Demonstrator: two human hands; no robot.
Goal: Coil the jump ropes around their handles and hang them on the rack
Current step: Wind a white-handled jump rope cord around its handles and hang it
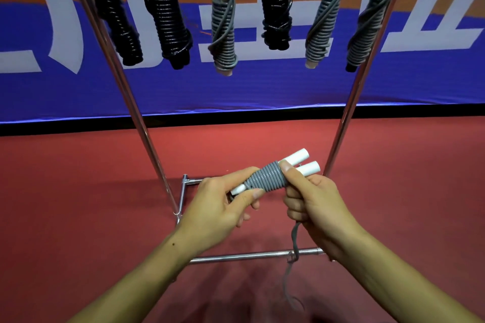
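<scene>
The metal rack (147,136) carries six coiled jump ropes, three black (168,16) toward 11 o'clock, three grey (224,31) toward 1 o'clock; their tops are cut off. At centre, the left hand (223,204) and right hand (312,199) both grip a white-handled grey jump rope (267,177), its loose tail (294,244) blurring toward 6 o'clock. The blue banner's (262,86) large white lettering is cropped, unreadable

I stand in what looks like a sports hall, on red rubbery sports flooring (78,191) before a blue banner with large white lettering (262,86), facing a chrome tube rack (147,139) hung with coiled jump ropes (168,13).
</scene>
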